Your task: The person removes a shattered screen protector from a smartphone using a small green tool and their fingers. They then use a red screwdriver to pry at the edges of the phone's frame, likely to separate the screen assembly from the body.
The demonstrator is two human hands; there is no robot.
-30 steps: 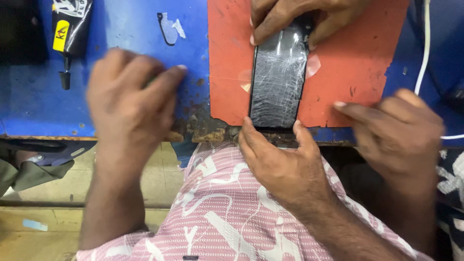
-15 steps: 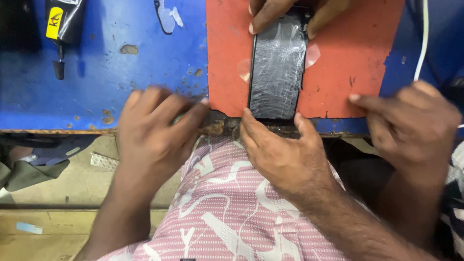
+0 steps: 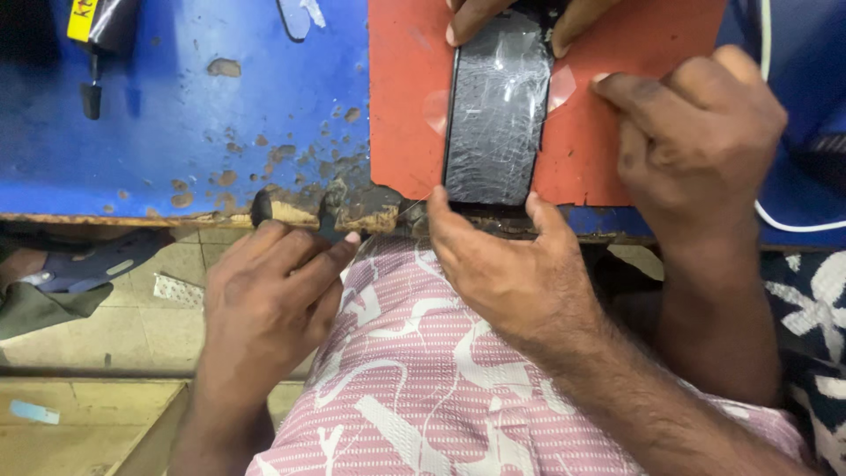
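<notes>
Four hands crowd one phone (image 3: 493, 115), which lies face-up lengthwise on a red mat (image 3: 405, 106) at the near edge of a blue bench (image 3: 176, 132). It sits btwn the hands: the person's right hand (image 3: 511, 273) is at its near end, a co-worker's hand (image 3: 696, 141) just beside its right edge, and another pair of fingertips (image 3: 471, 18) is at its far end. The left hand (image 3: 273, 300) is off to the left, apart from the phone.

The phone is a dark slab w/ a glossy front covered in fine cracks or scratches that catch the light. Two small clear tabs poke out from its long sides onto the mat.

Right hand: spread fairly wide, thumb and forefinger splayed apart and both pressed against the phone's near end, gripping nothing. Left hand: fingers bunched narrow at the chipped, worn bench edge, tips touching the wood; can't tell if they pinch anything. The co-worker's hand rests knuckles-up on the mat, one fingertip reaching toward the phone's right side.

Also there: a white cable (image 3: 775, 225) looping at the right, a dark tool w/ a yellow label (image 3: 97, 26) at the far left corner of the bench, and a pink patterned shirt (image 3: 414, 379) below the hands.
</notes>
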